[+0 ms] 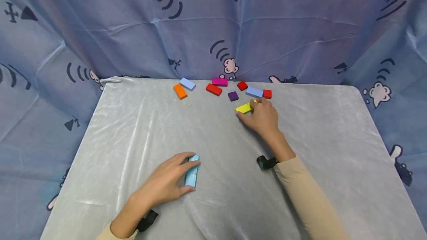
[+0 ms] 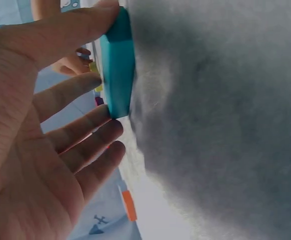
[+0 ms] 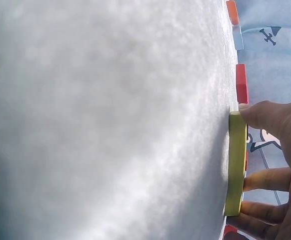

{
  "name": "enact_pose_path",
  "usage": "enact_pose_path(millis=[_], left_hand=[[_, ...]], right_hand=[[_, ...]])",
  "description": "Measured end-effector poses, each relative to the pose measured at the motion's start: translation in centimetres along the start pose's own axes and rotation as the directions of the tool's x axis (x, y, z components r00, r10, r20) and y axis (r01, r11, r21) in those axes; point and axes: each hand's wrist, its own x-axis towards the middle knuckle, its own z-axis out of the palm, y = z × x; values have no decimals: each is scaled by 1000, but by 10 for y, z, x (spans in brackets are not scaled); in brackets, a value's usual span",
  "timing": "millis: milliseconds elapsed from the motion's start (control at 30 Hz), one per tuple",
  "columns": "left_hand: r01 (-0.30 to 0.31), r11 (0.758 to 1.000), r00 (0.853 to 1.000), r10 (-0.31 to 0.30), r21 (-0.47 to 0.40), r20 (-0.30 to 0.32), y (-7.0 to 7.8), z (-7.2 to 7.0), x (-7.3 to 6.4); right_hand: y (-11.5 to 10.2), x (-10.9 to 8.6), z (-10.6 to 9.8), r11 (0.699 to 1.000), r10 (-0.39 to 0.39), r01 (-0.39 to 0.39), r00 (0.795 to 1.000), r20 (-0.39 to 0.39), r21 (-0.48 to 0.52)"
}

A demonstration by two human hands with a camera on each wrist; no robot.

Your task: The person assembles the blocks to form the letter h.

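Observation:
My left hand [image 1: 166, 179] holds a light blue block [image 1: 191, 175] lengthwise on the cloth, the thumb at its near end and fingertips at the far end. In the left wrist view the same block [image 2: 119, 67] looks teal, and the ring and little fingers stand clear of it. Farther off, my right hand [image 1: 263, 117] spans a yellow block [image 1: 243, 109], thumb at its left end and fingers at the right. Its long side [image 3: 236, 162] shows in the right wrist view, lying on the cloth. Part of its top is hidden under the fingers.
Along the back edge of the grey-covered table [image 1: 133, 140] lie an orange block [image 1: 180, 92], two pale blue blocks [image 1: 188, 84], a magenta block [image 1: 219, 82], several red blocks [image 1: 214, 89] and a purple block [image 1: 233, 96]. A patterned blue curtain [image 1: 283, 29] hangs behind.

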Motion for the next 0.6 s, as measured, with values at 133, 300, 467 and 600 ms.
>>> enact_pose_path(millis=[133, 300, 467, 600], left_hand=[[-8, 1000, 1000, 8, 3, -19, -1, 3, 0], [-18, 999, 999, 19, 37, -27, -2, 2, -2], [-40, 995, 999, 43, 87, -29, 4, 2, -5], [-49, 994, 998, 52, 100, -26, 9, 3, -9]], right_hand=[[2, -1, 1, 1000, -4, 4, 1000, -1, -2], [-1, -1, 3, 1000, -5, 5, 1000, 10, -9], [0, -3, 3, 1000, -18, 18, 1000, -9, -11], [2, -3, 2, 1000, -22, 22, 999, -48, -6]])
